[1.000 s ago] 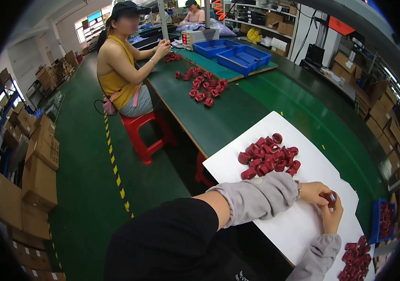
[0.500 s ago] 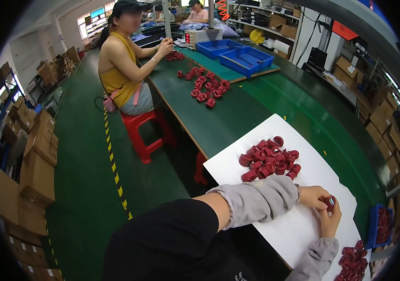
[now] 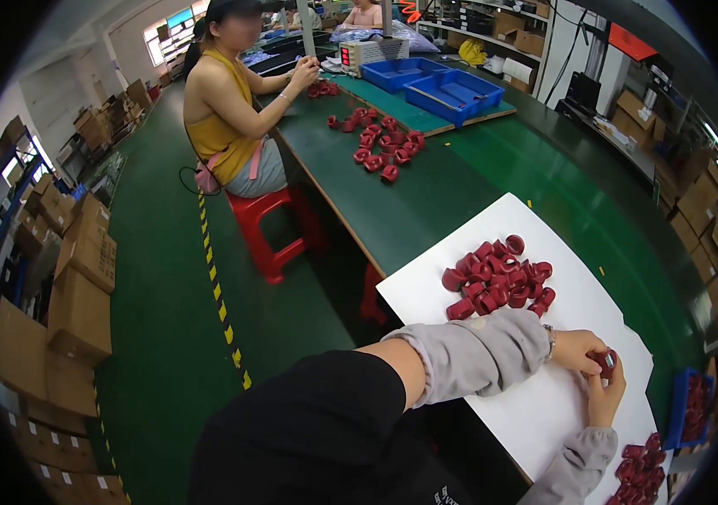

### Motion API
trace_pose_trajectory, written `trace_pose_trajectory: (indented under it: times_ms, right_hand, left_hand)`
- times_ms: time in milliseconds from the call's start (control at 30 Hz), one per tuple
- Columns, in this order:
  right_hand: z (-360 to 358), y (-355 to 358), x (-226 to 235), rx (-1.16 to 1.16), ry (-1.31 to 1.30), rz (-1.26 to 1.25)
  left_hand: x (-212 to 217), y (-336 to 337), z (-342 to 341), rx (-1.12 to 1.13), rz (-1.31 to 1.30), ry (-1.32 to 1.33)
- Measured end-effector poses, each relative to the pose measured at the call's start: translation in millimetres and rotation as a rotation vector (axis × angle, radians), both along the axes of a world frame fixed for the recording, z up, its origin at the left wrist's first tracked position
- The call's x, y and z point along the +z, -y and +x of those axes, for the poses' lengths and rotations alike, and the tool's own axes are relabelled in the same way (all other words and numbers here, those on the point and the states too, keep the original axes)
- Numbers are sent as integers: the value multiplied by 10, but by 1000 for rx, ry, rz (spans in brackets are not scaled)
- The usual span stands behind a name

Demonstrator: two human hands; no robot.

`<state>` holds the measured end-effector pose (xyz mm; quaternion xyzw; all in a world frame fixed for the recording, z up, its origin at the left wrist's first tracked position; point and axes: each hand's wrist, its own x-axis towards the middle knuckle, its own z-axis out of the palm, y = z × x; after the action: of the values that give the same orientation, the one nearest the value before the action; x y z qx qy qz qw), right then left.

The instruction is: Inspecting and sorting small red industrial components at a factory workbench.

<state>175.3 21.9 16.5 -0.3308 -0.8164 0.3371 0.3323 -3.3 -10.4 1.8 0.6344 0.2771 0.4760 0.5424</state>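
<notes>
My left hand [image 3: 578,348] and my right hand [image 3: 606,399] are closed together on one small dark red ring-shaped part [image 3: 608,358] above a white sheet [image 3: 535,423]. A small pale patch shows on the part; my fingers cover some of it. Left of my hands, beyond my grey-sleeved left forearm, a heap of similar dark red parts [image 3: 500,282] lies on the sheet. Another pile of dark red parts [image 3: 638,473] sits at the sheet's near right corner, beside my right sleeve.
A blue bin [image 3: 672,421] of red parts stands at the right. Farther along the green table [image 3: 359,202] lie more red parts [image 3: 388,145], two blue trays [image 3: 453,101] and a boxy instrument [image 3: 369,55]. A co-worker [image 3: 228,109] sits on a red stool [image 3: 268,231].
My view has shifted a little, so the table and heaps appear slightly farther right. Both hands keep hold of the same red part, with little change in their grip.
</notes>
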Motion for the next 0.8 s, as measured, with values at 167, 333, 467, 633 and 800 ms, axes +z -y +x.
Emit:
trace_pose_trajectory:
  times_ms: [167,333,467,633,800]
  right_hand:
    - [40,-55,-55,5,18,4]
    - [27,-15,-40,15,6,-14]
    - [50,-38,-61,-3,30,-10]
    - [10,2,-25,19,-13,-55]
    - [14,6,-20,19,-10,-27]
  left_hand:
    - [-1,-2,0,-8,-4,11]
    - [-19,13,6,-46,-32,52]
    - [-23,3,24,-71,-41,80]
    - [-42,-14,5,-56,-14,31]
    - [-50,-13,17,-58,-17,61]
